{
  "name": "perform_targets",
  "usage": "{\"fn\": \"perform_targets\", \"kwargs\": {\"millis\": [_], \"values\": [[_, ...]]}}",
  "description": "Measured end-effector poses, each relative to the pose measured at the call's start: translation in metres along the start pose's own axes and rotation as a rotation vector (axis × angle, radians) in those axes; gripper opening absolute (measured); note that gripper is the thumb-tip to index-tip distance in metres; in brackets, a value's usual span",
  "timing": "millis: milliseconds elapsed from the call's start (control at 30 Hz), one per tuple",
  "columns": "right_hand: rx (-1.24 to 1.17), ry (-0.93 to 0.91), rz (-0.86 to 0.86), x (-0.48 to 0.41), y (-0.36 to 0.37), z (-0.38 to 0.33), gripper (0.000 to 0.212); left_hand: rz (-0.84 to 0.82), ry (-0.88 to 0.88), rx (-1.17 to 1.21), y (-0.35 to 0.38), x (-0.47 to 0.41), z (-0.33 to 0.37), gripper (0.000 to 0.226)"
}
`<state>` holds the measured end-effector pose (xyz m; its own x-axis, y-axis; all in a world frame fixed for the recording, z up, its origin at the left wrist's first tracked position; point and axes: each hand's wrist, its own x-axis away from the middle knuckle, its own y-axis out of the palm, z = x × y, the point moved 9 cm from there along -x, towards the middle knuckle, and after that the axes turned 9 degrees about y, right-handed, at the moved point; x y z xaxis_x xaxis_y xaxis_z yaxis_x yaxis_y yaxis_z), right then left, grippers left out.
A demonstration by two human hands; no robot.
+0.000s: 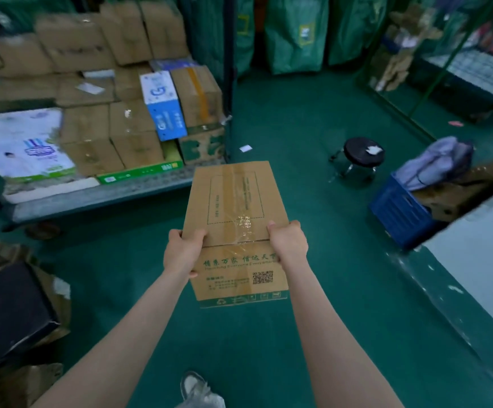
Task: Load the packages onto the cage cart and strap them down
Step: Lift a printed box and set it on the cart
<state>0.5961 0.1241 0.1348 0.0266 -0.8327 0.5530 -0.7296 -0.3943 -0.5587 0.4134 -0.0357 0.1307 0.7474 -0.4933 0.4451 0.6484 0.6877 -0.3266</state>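
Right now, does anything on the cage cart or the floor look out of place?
Yes. On the cage cart, the blue-and-white box leans askew between squarely stacked brown cartons. A white paper scrap lies loose on the green floor beside it.

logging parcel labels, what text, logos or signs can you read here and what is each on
"情系万家 信达天下": green print on the near face of the held cardboard box.
"Reaching Everyone Everywhere": directly beneath it, faint, with the end covered.
QR code: same face; the small print beside it is too small to read.
Print along the dashed frame on the box top: blurred.
"G": on the blue and white box; the rest is blurred.
White pack: logo unreadable.
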Motion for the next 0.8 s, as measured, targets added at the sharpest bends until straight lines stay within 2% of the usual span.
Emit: {"fn": "perform_targets", "kwargs": {"millis": [333,800], "values": [[0.027,-0.161,-0.135,-0.003,0.110,-0.134,0.052,0.214,0.036,0.062,-0.114,-0.083,0.035,0.034],[0.201,-0.342,-0.268,-0.062,0.178,-0.327,0.059,0.468,0.029,0.231,-0.163,-0.196,0.115,0.038]]}}
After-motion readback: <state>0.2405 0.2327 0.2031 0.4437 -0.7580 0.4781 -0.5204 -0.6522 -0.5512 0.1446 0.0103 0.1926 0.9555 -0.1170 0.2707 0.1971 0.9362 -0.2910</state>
